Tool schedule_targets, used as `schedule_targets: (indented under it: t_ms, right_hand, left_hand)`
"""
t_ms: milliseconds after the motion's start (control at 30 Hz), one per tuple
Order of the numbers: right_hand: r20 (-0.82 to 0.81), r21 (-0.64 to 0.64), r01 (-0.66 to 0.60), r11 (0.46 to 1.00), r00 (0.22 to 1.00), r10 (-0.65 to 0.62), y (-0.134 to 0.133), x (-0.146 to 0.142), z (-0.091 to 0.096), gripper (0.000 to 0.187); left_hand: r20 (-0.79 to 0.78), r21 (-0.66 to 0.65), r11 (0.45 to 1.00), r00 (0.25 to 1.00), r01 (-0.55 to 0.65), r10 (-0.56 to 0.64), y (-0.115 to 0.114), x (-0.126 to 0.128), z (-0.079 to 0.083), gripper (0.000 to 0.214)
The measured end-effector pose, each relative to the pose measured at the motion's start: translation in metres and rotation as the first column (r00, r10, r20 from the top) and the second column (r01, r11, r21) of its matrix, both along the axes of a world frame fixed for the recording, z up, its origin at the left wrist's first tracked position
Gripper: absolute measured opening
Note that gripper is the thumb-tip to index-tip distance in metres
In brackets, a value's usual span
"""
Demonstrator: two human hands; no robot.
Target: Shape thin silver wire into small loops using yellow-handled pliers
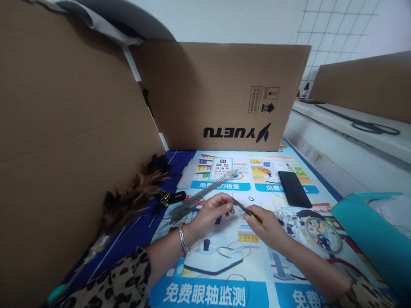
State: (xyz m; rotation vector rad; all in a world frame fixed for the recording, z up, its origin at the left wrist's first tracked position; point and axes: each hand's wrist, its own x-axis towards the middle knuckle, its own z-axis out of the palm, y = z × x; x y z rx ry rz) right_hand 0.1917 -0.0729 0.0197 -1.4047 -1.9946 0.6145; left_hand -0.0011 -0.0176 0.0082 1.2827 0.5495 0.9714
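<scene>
My right hand (262, 224) is closed around slim pliers (249, 212) with dark jaws and yellow on the handles. Their tip points up and left, reaching the fingers of my left hand (217, 213). Thumb and fingertips of that hand are pinched together; whatever lies between them is too small to make out. Just behind my left wrist, a bundle of thin straight wires (207, 193) lies slantwise on the printed table cover (229, 265). A small dark bent loop (251, 198) rests beyond the plier tip. Loose curled wire (233, 252) lies in front of my hands.
Brown feathers (129, 195) and a black item with gold metal (169, 198) lie at left. A black phone (294, 189) and a teal box (373, 238) are at right, near tangled wire (285, 218). Cardboard panels (230, 90) stand at the back and left.
</scene>
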Motion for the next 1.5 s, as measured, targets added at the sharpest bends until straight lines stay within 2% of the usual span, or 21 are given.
schedule_targets:
  t_ms: [367,567,767,867,1200,1500]
  right_hand:
    - [0.022,0.021,-0.011,1.0,1.0,0.01,-0.0002,0.0002,-0.0023,0.019]
    - [0.048,0.031,-0.015,0.999,0.999,0.014,0.0005,0.0002,-0.0021,0.02]
    - [0.081,0.054,-0.024,0.998,0.997,0.02,0.0003,0.0011,-0.0045,0.016]
    - [0.091,0.065,-0.031,0.997,0.996,0.025,-0.0005,0.0017,-0.0042,0.015]
    - [0.088,0.095,-0.022,0.995,0.996,0.014,0.0002,0.0023,-0.0049,0.014]
    - [0.127,0.103,-0.024,0.994,0.992,0.011,0.0,0.0041,-0.0053,0.017]
  left_hand:
    - [-0.016,0.01,1.0,1.0,-0.025,0.025,0.0,0.0005,-0.0019,0.008]
    - [0.049,-0.084,0.996,0.998,-0.041,0.046,-0.0026,0.0012,0.0041,0.011]
    - [0.071,-0.17,0.982,0.994,0.088,-0.077,-0.0021,0.0003,0.0033,0.016]
    - [0.048,-0.188,0.976,0.993,0.114,-0.106,-0.0006,-0.0003,-0.0008,0.016]
    - [-0.043,-0.134,0.983,0.99,0.129,-0.136,-0.001,-0.0022,-0.0001,0.016]
    - [0.008,-0.072,0.995,0.997,0.074,-0.073,0.0002,-0.0014,-0.0029,0.016]
